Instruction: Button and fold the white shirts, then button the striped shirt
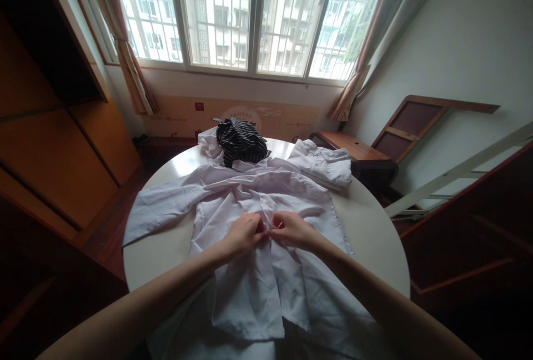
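A white button-up shirt [250, 271] lies spread face up on a round white table [375, 226], its sleeves out to both sides. My left hand [244, 233] and my right hand [291, 229] meet at the shirt's front opening near mid-chest. Both pinch the edges of the placket, fingers curled together on the cloth. Below my hands the front hangs open.
A black-and-white striped garment [240, 140] lies bunched at the far edge of the table, beside more white cloth [325, 164]. A wooden desk [353, 151] stands to the right, wooden cabinets [62, 149] to the left, a large window [250, 15] ahead.
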Available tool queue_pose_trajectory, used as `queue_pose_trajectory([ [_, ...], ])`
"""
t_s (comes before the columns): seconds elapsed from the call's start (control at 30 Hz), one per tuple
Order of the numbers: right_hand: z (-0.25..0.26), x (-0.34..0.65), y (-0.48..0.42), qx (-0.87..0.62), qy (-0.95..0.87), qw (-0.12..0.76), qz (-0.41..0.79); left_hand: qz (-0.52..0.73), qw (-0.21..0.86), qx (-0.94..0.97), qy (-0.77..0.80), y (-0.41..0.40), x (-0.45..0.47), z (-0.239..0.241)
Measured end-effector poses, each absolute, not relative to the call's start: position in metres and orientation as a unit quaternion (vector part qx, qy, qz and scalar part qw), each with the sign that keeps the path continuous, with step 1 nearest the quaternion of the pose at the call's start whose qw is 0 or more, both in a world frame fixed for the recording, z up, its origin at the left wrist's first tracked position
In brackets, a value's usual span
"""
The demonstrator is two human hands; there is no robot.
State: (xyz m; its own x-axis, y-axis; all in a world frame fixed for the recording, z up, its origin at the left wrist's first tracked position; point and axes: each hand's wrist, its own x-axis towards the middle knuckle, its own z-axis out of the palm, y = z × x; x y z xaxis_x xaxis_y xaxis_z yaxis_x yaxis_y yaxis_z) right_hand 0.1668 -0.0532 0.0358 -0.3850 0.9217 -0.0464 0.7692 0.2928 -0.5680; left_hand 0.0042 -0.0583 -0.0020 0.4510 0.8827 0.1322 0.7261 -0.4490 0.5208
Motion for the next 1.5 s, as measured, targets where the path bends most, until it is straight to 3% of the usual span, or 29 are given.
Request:
queue_pose_trajectory([
  [0.67, 0.014, 0.17, -0.051, -0.53, -0.713, 0.251, 0.385, 0.29, 0.257, 0.808, 0.444, -0.061, -0.001, -0.002],
  [1.0, 0.024, 0.176, -0.053, -0.466, -0.671, 0.204, 0.539, 0.315, 0.336, 0.779, 0.425, -0.064, -0.002, 0.003],
  [1.13, 0.024, 0.174, -0.055, -0.486, -0.693, 0.219, 0.485, 0.323, 0.343, 0.778, 0.417, -0.063, -0.002, 0.001],
  [1.33, 0.013, 0.168, -0.057, -0.535, -0.761, 0.26, 0.258, 0.319, 0.351, 0.781, 0.405, -0.063, -0.003, -0.002],
  [1.5, 0.01, 0.168, -0.058, -0.515, -0.759, 0.277, 0.287, 0.321, 0.358, 0.777, 0.407, -0.063, -0.003, -0.002],
])
